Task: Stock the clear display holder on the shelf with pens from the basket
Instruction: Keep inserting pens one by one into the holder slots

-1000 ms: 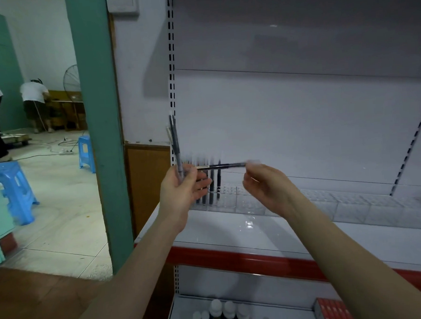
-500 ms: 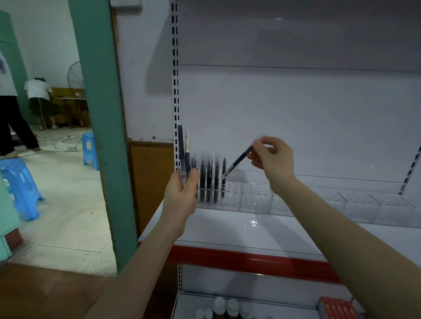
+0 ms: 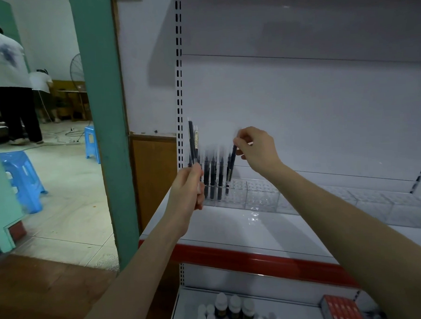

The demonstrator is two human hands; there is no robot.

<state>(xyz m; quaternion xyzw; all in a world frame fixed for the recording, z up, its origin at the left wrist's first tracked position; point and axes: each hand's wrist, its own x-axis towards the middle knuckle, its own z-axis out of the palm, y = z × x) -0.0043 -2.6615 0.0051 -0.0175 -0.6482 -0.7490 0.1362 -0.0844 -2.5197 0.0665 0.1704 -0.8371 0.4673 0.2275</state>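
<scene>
Far left: a person in a white top [image 3: 3, 60] stands beyond the doorway; two blue stools [image 3: 22, 179] sit on the tiled floor; a green pillar [image 3: 102, 116] rises just left of the shelf unit
Left grip [image 3: 189, 192]: fingers curled round the lower ends of the spare pens [image 3: 192, 140]; they stand upright, long axis vertical, tops well above the grip, just left of the holder's near end
Stocked pens [image 3: 212, 176]: dark, upright, side by side in the left end of the clear display holder [image 3: 262, 195]; too blurred to count
Held pen [image 3: 231, 168]: nearly vertical, top leaning slightly right; lower end down at the holder, just right of the stocked row; it hangs below and left of the grip
Right grip [image 3: 257, 149]: thumb and fingertips pinch the pen's top; remaining fingers curled
Holder: runs rightward along the back of the white shelf [image 3: 232, 226], which has a red front edge
Lower shelf: bottles [image 3: 234, 307]; a red box [image 3: 341, 311] to their right
</scene>
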